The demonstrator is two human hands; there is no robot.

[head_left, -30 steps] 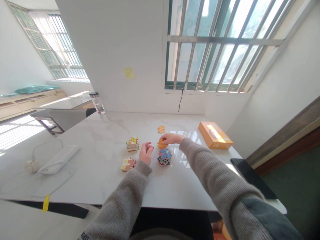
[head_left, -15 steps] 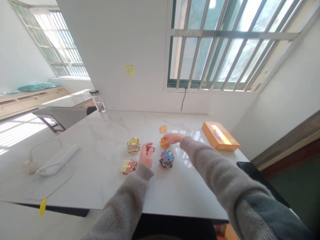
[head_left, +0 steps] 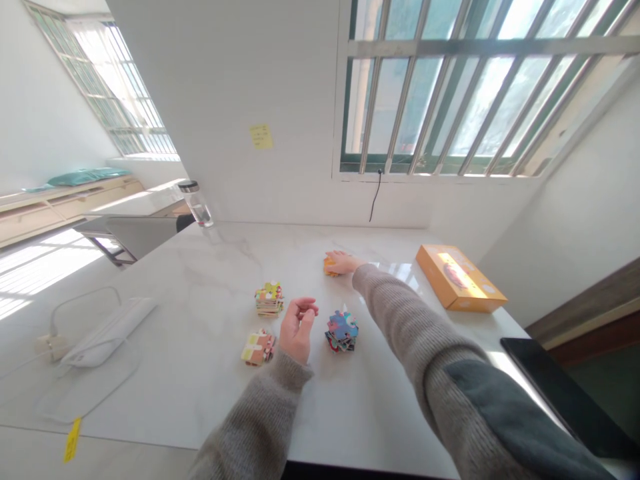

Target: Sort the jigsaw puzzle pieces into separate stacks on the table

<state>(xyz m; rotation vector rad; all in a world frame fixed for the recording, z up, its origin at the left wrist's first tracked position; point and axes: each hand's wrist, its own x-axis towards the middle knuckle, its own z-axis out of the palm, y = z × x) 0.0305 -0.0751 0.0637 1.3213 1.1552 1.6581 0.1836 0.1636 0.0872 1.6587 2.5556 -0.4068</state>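
My right hand (head_left: 342,262) reaches far across the white marble table (head_left: 200,373) and lies over orange puzzle pieces (head_left: 329,267), fingers curled on them. My left hand (head_left: 297,325) hovers palm-up with loosely curled fingers and nothing in it. It sits between a small stack of puzzle pieces (head_left: 257,347) on its left and a blue-topped stack (head_left: 342,331) on its right. A third stack with yellow and green pieces (head_left: 269,299) stands just beyond the left hand.
An orange box (head_left: 460,277) lies at the right of the table. A dark flat device (head_left: 565,393) rests at the near right edge. A white power strip with cable (head_left: 105,323) lies at the left. A clear bottle (head_left: 196,204) stands at the far edge.
My right hand has carried an orange piece away from me, from beside the blue-topped stack to the orange pieces farther back. My left hand has turned more palm-up.
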